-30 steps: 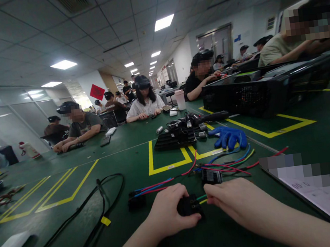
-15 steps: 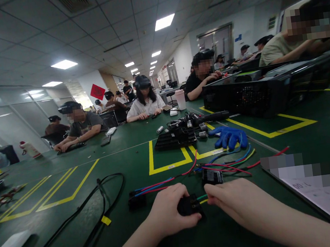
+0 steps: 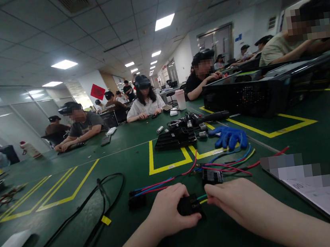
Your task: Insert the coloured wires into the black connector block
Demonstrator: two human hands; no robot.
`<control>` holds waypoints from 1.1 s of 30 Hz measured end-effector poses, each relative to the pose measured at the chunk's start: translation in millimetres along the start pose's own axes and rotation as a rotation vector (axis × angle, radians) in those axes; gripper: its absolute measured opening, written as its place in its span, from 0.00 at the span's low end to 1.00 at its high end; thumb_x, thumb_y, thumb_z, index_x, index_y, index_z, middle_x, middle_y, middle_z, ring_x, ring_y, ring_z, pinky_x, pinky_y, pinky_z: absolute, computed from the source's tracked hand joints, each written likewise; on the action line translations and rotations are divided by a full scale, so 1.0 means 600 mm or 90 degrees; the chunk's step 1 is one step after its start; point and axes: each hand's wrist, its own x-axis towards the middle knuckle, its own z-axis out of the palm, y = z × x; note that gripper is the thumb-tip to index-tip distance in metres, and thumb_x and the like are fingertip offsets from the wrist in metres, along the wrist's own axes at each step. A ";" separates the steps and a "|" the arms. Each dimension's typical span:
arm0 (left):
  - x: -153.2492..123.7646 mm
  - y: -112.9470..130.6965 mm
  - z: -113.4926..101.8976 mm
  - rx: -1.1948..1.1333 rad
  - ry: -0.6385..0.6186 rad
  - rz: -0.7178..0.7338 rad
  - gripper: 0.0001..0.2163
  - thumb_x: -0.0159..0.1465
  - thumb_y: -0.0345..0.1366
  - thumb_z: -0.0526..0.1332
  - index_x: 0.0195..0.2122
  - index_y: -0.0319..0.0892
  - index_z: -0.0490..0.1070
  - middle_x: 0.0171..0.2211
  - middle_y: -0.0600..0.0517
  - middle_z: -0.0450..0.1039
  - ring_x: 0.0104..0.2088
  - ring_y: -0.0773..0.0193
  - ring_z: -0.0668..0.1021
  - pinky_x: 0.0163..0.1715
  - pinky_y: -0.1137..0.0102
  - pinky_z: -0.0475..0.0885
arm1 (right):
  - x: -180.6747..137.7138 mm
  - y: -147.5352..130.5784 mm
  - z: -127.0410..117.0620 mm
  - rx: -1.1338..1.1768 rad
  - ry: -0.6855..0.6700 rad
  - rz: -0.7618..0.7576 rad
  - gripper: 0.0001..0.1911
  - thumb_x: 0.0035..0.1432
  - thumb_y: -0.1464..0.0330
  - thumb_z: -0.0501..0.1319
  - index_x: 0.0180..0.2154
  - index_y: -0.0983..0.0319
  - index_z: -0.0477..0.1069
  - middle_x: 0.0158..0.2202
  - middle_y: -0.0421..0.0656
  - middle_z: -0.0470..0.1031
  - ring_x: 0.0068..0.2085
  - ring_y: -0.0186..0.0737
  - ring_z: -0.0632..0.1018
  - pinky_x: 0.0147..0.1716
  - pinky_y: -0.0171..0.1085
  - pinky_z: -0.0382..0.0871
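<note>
My left hand point(image 3: 170, 211) curls round a small black plastic block point(image 3: 190, 205), thumb along its near side and fingers over the far side. A green and yellow wire point(image 3: 203, 199) runs out of the block's right side. My right hand point(image 3: 237, 200) pinches this wire between thumb and forefinger; the fingertips are partly hidden behind the hand. Just beyond my hands lies another black block point(image 3: 212, 176), with red, blue and green-yellow wires point(image 3: 230, 163) around it. To the left of my left hand sits a third black block point(image 3: 136, 200) with red and blue wires.
A black cable point(image 3: 102, 203) loops across the green table point(image 3: 75, 226). Farther off are a blue glove point(image 3: 229, 136), black parts point(image 3: 175, 138) with metal cylinders, and a black computer case point(image 3: 246, 95). A sheet point(image 3: 315, 197) lies at right. Several people sit around the tables.
</note>
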 end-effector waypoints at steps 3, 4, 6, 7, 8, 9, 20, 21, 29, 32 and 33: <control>0.000 -0.001 0.000 -0.002 0.002 0.005 0.16 0.51 0.44 0.67 0.33 0.44 0.62 0.32 0.56 0.67 0.33 0.62 0.71 0.30 0.73 0.60 | -0.001 0.000 -0.001 0.004 -0.032 0.015 0.06 0.57 0.75 0.57 0.30 0.58 0.63 0.22 0.38 0.76 0.22 0.42 0.78 0.18 0.35 0.46; 0.000 -0.001 0.000 -0.004 0.004 0.009 0.16 0.51 0.44 0.67 0.33 0.44 0.62 0.32 0.56 0.67 0.33 0.62 0.71 0.30 0.73 0.60 | -0.001 0.000 -0.001 0.008 -0.046 0.020 0.06 0.57 0.75 0.57 0.31 0.58 0.64 0.22 0.38 0.76 0.22 0.43 0.78 0.18 0.35 0.46; -0.001 -0.001 0.001 -0.005 0.013 0.015 0.16 0.51 0.44 0.67 0.33 0.44 0.62 0.32 0.57 0.67 0.32 0.63 0.71 0.29 0.73 0.60 | -0.001 0.000 -0.004 0.016 -0.054 0.024 0.06 0.58 0.76 0.56 0.31 0.58 0.65 0.23 0.38 0.76 0.23 0.43 0.78 0.18 0.35 0.48; -0.001 -0.002 0.001 -0.004 0.017 0.017 0.16 0.51 0.43 0.67 0.33 0.44 0.62 0.31 0.57 0.67 0.32 0.63 0.71 0.29 0.73 0.60 | -0.001 -0.001 -0.005 0.023 -0.049 0.022 0.07 0.59 0.76 0.55 0.31 0.59 0.65 0.24 0.38 0.76 0.24 0.42 0.78 0.19 0.35 0.50; -0.001 -0.002 0.002 -0.002 0.021 0.018 0.16 0.51 0.43 0.67 0.33 0.44 0.62 0.31 0.57 0.66 0.32 0.63 0.71 0.29 0.73 0.60 | -0.001 -0.002 -0.005 0.032 -0.044 0.017 0.07 0.59 0.76 0.55 0.32 0.59 0.65 0.26 0.39 0.76 0.25 0.42 0.78 0.19 0.35 0.52; -0.001 -0.003 0.003 -0.001 0.023 0.018 0.16 0.51 0.44 0.67 0.33 0.44 0.62 0.31 0.57 0.66 0.32 0.63 0.71 0.29 0.73 0.60 | -0.001 -0.004 -0.005 0.044 -0.040 0.011 0.08 0.59 0.77 0.54 0.32 0.59 0.66 0.27 0.39 0.76 0.26 0.41 0.78 0.20 0.34 0.53; -0.001 -0.002 0.004 -0.018 0.025 0.017 0.16 0.51 0.43 0.68 0.32 0.44 0.62 0.31 0.56 0.67 0.32 0.62 0.70 0.29 0.73 0.60 | 0.005 -0.022 0.014 0.065 -0.067 0.020 0.09 0.57 0.77 0.55 0.30 0.60 0.71 0.27 0.41 0.77 0.27 0.41 0.78 0.23 0.35 0.61; -0.001 -0.002 0.004 -0.020 0.025 0.016 0.16 0.51 0.43 0.68 0.32 0.44 0.62 0.31 0.56 0.67 0.32 0.62 0.70 0.29 0.73 0.60 | 0.005 -0.023 0.014 0.064 -0.066 0.022 0.09 0.56 0.78 0.55 0.30 0.61 0.71 0.27 0.41 0.77 0.27 0.42 0.79 0.23 0.35 0.61; 0.000 -0.005 0.009 -0.027 0.040 0.020 0.15 0.51 0.41 0.67 0.31 0.44 0.62 0.30 0.57 0.66 0.31 0.63 0.70 0.28 0.73 0.59 | 0.005 -0.032 0.024 0.024 -0.038 0.033 0.06 0.56 0.75 0.59 0.31 0.61 0.73 0.28 0.41 0.78 0.27 0.42 0.79 0.22 0.35 0.62; -0.001 -0.005 0.008 -0.030 0.040 0.020 0.15 0.50 0.40 0.68 0.31 0.44 0.62 0.30 0.57 0.66 0.31 0.63 0.69 0.29 0.73 0.59 | 0.006 -0.033 0.029 0.037 -0.028 0.043 0.07 0.56 0.77 0.59 0.30 0.61 0.74 0.28 0.40 0.79 0.27 0.41 0.79 0.23 0.34 0.62; -0.001 -0.005 0.008 -0.030 0.040 0.019 0.15 0.50 0.40 0.68 0.31 0.44 0.62 0.30 0.57 0.66 0.31 0.63 0.69 0.29 0.73 0.59 | 0.006 -0.033 0.030 0.044 -0.025 0.047 0.08 0.55 0.77 0.59 0.31 0.60 0.74 0.28 0.40 0.79 0.27 0.41 0.79 0.23 0.34 0.62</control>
